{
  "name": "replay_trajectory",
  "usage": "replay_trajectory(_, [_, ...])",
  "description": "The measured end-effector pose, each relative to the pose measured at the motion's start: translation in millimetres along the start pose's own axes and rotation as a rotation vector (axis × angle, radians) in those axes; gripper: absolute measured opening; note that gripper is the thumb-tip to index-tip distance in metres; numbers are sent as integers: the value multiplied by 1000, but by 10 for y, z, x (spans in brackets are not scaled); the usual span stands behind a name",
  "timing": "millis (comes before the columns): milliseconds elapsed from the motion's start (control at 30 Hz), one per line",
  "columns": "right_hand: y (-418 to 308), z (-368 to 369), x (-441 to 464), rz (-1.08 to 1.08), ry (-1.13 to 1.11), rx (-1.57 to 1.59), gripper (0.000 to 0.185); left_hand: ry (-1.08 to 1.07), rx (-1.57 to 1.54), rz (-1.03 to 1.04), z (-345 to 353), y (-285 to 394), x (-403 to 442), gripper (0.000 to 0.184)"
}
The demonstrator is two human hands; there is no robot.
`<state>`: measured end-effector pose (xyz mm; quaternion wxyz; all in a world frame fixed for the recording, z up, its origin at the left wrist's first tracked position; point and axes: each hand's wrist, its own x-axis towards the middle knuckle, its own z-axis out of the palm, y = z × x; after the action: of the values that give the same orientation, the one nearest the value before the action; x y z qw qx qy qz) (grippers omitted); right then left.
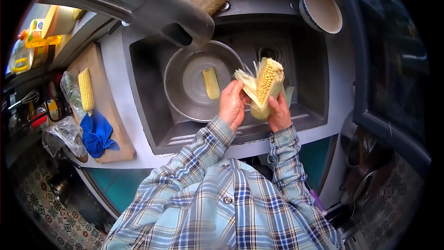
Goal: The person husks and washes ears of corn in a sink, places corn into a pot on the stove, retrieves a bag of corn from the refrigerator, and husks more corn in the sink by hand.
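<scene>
While the left hand (pixel 232 104) pinches peeled-back husk (pixel 247 80) and the right hand (pixel 280 114) grips the partly husked ear of corn (pixel 267 82) above a kitchen sink (pixel 309 65), a round metal pot (pixel 190 78) rests inside it, with a ceramic bowl (pixel 322 11) at the far right corner.

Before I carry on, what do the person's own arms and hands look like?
The left hand and right hand are ungloved. The left sleeve and right sleeve are long, reaching the wrists, in light blue plaid crossed by navy, white and brownish lines.
</scene>
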<state>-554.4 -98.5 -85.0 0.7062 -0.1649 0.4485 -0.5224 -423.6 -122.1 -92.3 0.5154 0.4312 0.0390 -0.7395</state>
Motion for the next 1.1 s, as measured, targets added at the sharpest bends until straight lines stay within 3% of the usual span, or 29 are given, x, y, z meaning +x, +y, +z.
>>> replay_trajectory(100, [-21,142,91,-77,74,-228,66,-89,130,193,89,43,-4,18])
replay_trajectory(233, [112,176,185,-154,239,-15,58,-46,-129,-104,37,71,52,16])
replay_trajectory(367, [98,-27,357,-80,283,351,56,-202,-618,-384,-536,-79,-134,12])
replay_trajectory(433, [31,-96,376,-91,281,356,55,-61,-388,-355,-586,37,-119,15])
replay_trajectory(500, [16,-55,314,-109,304,127,55,106,-71,-255,-602,73,7,19])
replay_trajectory(733, [58,112,224,-260,207,-476,47,-233,507,35,417,150,233,72])
replay_trajectory(800, [84,137,212,-317,239,-591,47,-356,548,73,358,-34,417,65])
replay_trajectory(867, [101,115,229,-312,233,-492,47,-322,632,169,370,-75,415,53])
replay_trajectory(967, [130,63,207,-275,273,-331,46,-329,513,175,342,-114,454,43])
replay_trajectory(1100, [126,49,174,-194,245,-185,43,-106,815,360,205,-159,521,37])
